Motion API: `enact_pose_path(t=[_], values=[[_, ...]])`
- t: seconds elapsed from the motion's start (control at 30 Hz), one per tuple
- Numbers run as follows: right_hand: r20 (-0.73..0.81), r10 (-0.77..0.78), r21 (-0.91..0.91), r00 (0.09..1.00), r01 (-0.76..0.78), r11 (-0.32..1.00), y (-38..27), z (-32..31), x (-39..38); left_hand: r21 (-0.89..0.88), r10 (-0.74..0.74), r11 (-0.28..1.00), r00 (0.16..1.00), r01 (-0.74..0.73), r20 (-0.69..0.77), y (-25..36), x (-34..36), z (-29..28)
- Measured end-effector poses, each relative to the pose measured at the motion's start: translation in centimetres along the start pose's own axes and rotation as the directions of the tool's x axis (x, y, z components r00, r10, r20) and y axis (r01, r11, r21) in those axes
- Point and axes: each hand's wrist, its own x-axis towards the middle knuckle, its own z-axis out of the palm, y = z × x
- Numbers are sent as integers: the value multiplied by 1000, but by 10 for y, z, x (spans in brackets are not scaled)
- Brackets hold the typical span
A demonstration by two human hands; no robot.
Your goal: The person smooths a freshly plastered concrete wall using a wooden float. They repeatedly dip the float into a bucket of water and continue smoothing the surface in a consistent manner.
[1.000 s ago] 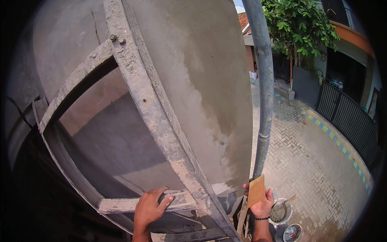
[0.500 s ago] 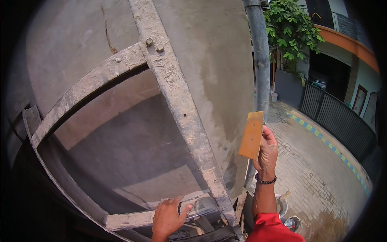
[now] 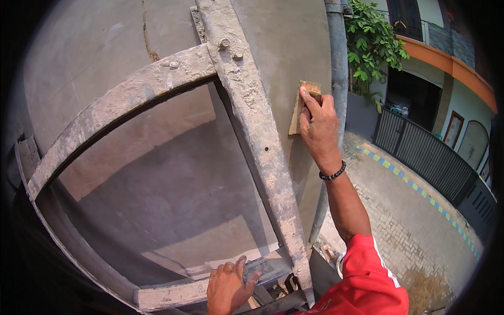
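My right hand (image 3: 319,128) grips a small rectangular plastering float (image 3: 295,113). Its long edge faces the grey plastered wall (image 3: 273,31), and my fingers curl over its back; whether its whole face touches the wall is hidden. A dark beaded bracelet circles that wrist. Low in the picture, my left hand (image 3: 230,287) rests over the lower beam (image 3: 170,295) of a plaster-smeared metal frame, thumb and index finger apart. No tool shows in it.
A slanting upright (image 3: 252,113) of the frame, with bolts near its top, stands between my hands. Right of the float runs a grey vertical pipe (image 3: 338,68). Far below lie a paved lane (image 3: 404,231), a dark gate (image 3: 412,142) and a leafy tree (image 3: 370,47).
My right hand has moved up and left with the float, turning it from facing me to the wall. My left hand stays on the lower beam. The view has shifted slightly.
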Motion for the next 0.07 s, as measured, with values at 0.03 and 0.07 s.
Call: enact_pose_path(t=[0.03, 0.07], values=[[3, -21, -13, 1000, 21, 1000, 1, 7, -9, 4, 3, 1000, 1000, -3, -9, 1, 0, 0], [9, -40, -24, 999, 40, 999, 0, 14, -23, -1, -14, 1000, 999, 14, 47, 2, 1, -6]])
